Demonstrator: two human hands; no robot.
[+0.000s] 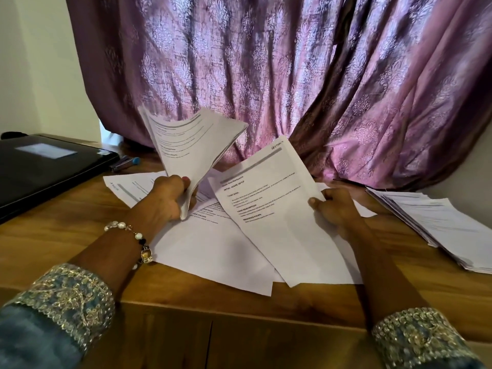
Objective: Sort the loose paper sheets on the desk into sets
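Observation:
My left hand [167, 197] grips a bundle of printed sheets [191, 145] by its lower edge and holds it raised and fanned above the desk. My right hand [334, 209] pinches the right edge of a single printed sheet [269, 209], lifted and tilted, with "SECTION" handwritten at its top corner. Under both hands lie several loose sheets [213, 251] spread over the middle of the wooden desk [66, 235]. A neat stack of sheets [439, 225] rests at the right edge of the desk.
A closed black laptop [45, 166] lies at the left of the desk, with a blue stapler [125, 163] beside it. A purple patterned curtain [292, 75] hangs right behind the desk. The desk's front edge runs just below the loose sheets.

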